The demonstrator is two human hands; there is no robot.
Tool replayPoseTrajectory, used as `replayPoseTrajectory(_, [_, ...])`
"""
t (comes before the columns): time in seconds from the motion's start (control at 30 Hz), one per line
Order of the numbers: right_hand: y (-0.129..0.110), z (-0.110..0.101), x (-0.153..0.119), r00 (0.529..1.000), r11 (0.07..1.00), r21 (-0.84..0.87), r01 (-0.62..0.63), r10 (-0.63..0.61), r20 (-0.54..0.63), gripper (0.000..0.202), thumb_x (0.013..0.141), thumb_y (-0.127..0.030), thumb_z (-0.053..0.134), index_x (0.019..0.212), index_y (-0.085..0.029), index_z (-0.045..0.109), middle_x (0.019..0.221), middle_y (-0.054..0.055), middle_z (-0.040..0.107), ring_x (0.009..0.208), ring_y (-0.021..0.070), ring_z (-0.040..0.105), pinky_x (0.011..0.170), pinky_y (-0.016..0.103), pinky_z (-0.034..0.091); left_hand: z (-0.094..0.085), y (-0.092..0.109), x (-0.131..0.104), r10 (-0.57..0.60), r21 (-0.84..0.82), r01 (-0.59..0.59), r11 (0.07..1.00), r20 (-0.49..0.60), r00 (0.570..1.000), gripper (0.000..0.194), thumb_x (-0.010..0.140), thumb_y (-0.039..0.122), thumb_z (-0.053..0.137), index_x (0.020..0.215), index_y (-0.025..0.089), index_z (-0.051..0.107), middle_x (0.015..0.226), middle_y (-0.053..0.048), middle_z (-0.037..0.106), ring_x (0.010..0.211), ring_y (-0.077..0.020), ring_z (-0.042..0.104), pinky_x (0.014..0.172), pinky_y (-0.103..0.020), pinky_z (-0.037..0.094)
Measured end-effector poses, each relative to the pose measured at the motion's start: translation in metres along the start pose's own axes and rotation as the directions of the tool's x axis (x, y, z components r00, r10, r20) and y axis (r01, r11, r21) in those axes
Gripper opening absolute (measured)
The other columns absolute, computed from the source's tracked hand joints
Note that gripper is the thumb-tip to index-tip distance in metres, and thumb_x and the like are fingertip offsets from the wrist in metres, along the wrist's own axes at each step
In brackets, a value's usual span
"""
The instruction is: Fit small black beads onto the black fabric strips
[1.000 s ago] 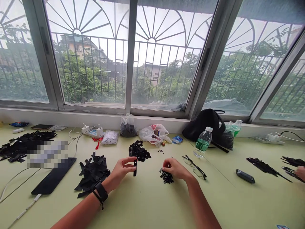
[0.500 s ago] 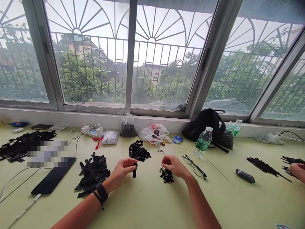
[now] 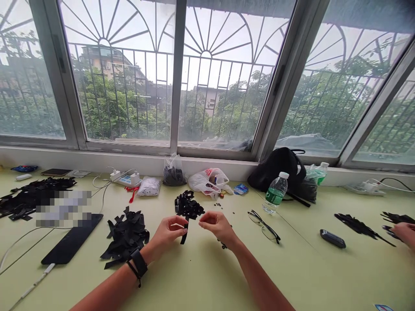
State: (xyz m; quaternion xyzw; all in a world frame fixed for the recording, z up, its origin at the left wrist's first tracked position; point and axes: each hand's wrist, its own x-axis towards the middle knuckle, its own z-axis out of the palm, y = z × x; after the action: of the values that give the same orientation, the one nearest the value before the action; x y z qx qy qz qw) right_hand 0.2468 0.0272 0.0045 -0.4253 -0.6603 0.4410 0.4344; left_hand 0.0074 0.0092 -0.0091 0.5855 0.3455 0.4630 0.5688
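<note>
A short black fabric strip [image 3: 184, 236] hangs down from the thumb and fingers of my left hand [image 3: 167, 233], which is closed on its upper part. My right hand [image 3: 218, 227] is pinched just right of the strip's top end; whatever lies between its fingertips is too small to make out. Small black rings [image 3: 223, 246] lie on the table under my right hand, which hides most of them. Left of my left wrist is a heap of black strips [image 3: 128, 235]. A smaller pile of black strips [image 3: 189, 205] lies just beyond both hands.
Eyeglasses [image 3: 264, 226] and a water bottle [image 3: 275, 193] stand to the right, with a black case [image 3: 332, 239] farther over. Another person's hand [image 3: 407, 234] is at the right edge. A phone [image 3: 73, 239] with a cable lies left. Bags [image 3: 209, 182] line the window wall.
My right hand has moved left from the ring pile to beside the strip, its forearm now covering most of the rings. My left hand still holds the strip, slightly tilted.
</note>
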Motion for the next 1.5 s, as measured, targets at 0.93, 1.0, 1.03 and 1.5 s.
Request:
replayPoseTrajectory(0.93, [-0.001,0.038,-0.008,0.989,0.923,0.376,-0.077,0.023,0.148,0.042,0.068,-0.035,0.089,0.098,-0.019,0.065,0.080,0.003,0.072,0.074,0.0180,0.066,0.074,0.032,0.051,0.012,0.002,-0.002,0.200,0.170,-0.207,0.963,0.059,0.978,0.021,0.085,0.035,0.073,0.089,0.014,0.072,0.084,-0.009,0.077,0.078,-0.0227,0.073,0.074,-0.033,0.057])
replayPoseTrajectory(1.0, [-0.002,0.037,-0.009,0.988,0.925,0.372,-0.073,0.016,0.154,0.041,0.068,-0.035,0.089,0.098,-0.018,0.065,0.079,0.004,0.072,0.074,0.0180,0.066,0.074,0.033,0.051,0.013,0.004,-0.003,0.204,0.209,-0.212,0.955,0.059,0.977,0.021,0.087,0.035,0.071,0.089,0.014,0.072,0.085,-0.009,0.077,0.079,-0.0233,0.073,0.074,-0.033,0.057])
replayPoseTrajectory(1.03, [-0.003,0.037,-0.009,0.988,0.928,0.366,-0.073,0.016,0.155,0.041,0.068,-0.035,0.089,0.097,-0.018,0.065,0.078,0.004,0.072,0.074,0.0181,0.066,0.075,0.033,0.052,0.013,0.005,-0.004,0.208,0.231,-0.216,0.949,0.058,0.976,0.020,0.087,0.035,0.070,0.089,0.015,0.072,0.085,-0.009,0.077,0.079,-0.0233,0.073,0.074,-0.033,0.057])
replayPoseTrajectory(1.5, [-0.003,0.035,-0.011,0.979,0.915,0.367,-0.168,0.111,0.172,0.046,0.068,-0.041,0.089,0.099,-0.017,0.067,0.087,0.009,0.076,0.085,0.0258,0.074,0.087,0.044,0.055,0.015,0.008,-0.010,0.336,0.488,-0.317,0.813,0.050,0.940,0.013,0.089,0.022,0.061,0.087,0.018,0.074,0.082,-0.005,0.071,0.075,-0.0176,0.066,0.071,-0.028,0.053])
